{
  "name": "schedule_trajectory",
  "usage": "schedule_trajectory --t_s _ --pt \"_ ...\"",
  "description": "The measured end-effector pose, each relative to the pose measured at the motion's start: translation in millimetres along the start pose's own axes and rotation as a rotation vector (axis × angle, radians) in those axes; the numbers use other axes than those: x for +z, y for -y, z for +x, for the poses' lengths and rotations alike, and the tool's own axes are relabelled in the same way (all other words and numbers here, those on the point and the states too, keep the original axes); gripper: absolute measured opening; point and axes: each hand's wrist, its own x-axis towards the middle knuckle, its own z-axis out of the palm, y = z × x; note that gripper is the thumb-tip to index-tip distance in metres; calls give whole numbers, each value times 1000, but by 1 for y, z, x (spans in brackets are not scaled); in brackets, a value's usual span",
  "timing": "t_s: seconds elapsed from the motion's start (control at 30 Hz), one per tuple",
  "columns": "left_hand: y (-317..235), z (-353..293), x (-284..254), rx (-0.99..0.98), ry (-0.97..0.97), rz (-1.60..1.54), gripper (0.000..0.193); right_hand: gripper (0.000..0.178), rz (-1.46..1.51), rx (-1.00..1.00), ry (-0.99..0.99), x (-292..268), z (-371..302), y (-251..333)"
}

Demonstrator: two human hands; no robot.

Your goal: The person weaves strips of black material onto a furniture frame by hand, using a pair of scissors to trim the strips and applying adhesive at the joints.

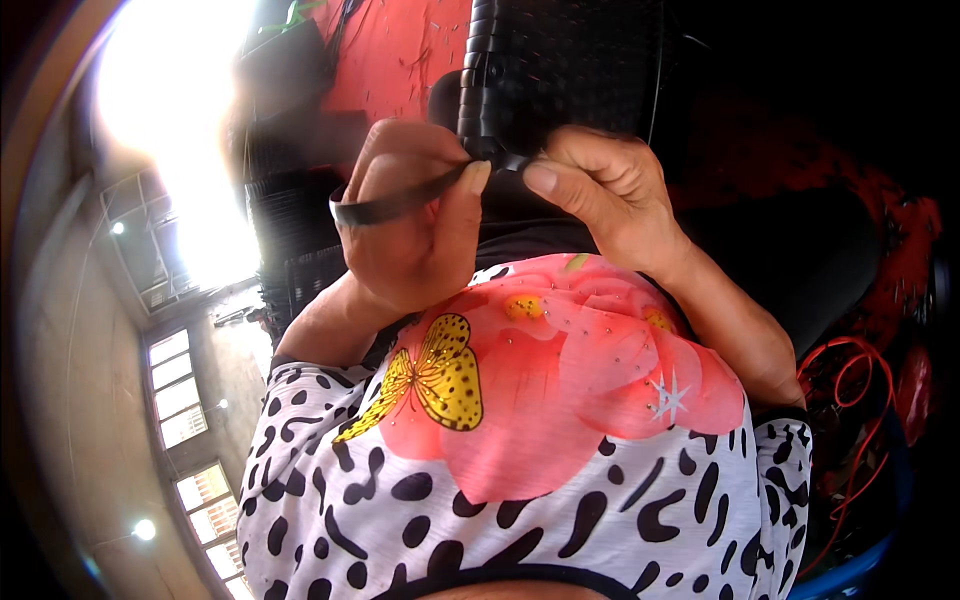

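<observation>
A flat black strip point(385, 211) loops around the back of my left hand point(410, 255) and runs between its closed thumb and fingers. The strip leads to the near end of a dark woven panel point(590, 70), whose left edge point(480, 75) is wrapped in similar black bands. My right hand point(625, 205) is closed too, thumb against curled fingers, pinching a short shiny piece of black strip point(512, 161) beside that same end. Only a small gap lies between the two thumbs. Deep shadow hides most of the panel's right side.
Beyond my hands is a red surface point(400, 60) strewn with dark scraps. Black ribbed or woven pieces point(292, 220) stand at the left, before a glaring bright opening. A red cord point(850, 360) lies in loops at the right, above a blue curved edge point(850, 572).
</observation>
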Motion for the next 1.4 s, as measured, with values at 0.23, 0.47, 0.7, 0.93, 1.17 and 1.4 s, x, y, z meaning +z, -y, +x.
schedule_trajectory --t_s 0.23,0.47,0.7,0.93,1.17,1.4 --pt "-6 -5 -2 1 52 35 15 31 -68 -105 43 -4 -3 -2" --pt "-7 1 -7 60 32 70 15 30 -57 -116 48 1 1 -1" --pt "-14 12 -21 -102 193 86 19 32 -64 -110 46 3 8 -6" --pt "-9 9 -23 -290 208 -117 17 33 -80 -63 68 5 8 -5" --pt "-15 -2 -8 129 242 183 20 30 -88 -91 60 -9 -8 -9" --pt "-21 4 -14 175 438 216 25 28 -100 -80 71 -11 -12 -9"
